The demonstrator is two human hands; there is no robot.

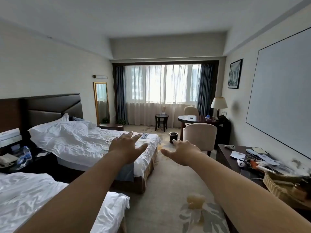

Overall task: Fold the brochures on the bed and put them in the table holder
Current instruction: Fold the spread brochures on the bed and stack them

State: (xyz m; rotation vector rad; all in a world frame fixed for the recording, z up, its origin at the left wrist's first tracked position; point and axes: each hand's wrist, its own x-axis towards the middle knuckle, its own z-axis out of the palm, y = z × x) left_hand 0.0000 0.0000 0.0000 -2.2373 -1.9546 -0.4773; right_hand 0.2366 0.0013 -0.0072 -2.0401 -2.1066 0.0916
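Note:
Both my arms reach forward at chest height, palms down, fingers spread, holding nothing. My left hand hovers in front of the far bed, where several loose brochures lie near the foot end on the white sheet, partly hidden by that hand. My right hand hangs over the carpet aisle. A clear holder stands on the small round side table by the window, far ahead.
A second bed is close at lower left. A desk with cables, papers and a wicker basket lines the right wall. A chair, a round table and a dark bin stand ahead. A nightstand holds bottles.

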